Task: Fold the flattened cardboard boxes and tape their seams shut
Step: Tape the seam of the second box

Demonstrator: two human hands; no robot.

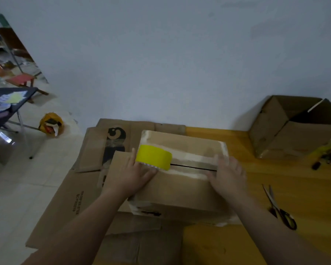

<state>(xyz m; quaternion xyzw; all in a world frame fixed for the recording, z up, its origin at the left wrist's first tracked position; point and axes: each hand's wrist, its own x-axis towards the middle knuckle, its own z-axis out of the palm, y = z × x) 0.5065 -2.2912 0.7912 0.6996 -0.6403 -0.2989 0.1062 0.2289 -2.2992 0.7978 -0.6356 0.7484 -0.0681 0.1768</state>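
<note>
A folded cardboard box [182,186] stands on the wooden table, its two top flaps meeting at a dark seam [193,166]. A yellow roll of tape [153,157] sits at the seam's left end. My left hand [131,175] holds the roll from the near side, thumb up along its left face and fingers under it. My right hand [227,175] lies flat on the box's right end, fingers spread over the flaps and the old pale tape there.
Several flattened cardboard boxes [73,188] lie under and left of the box, overhanging the table. An open folded box [294,127] stands at the back right against the wall. Scissors [279,207] lie on the table [256,150] to the right.
</note>
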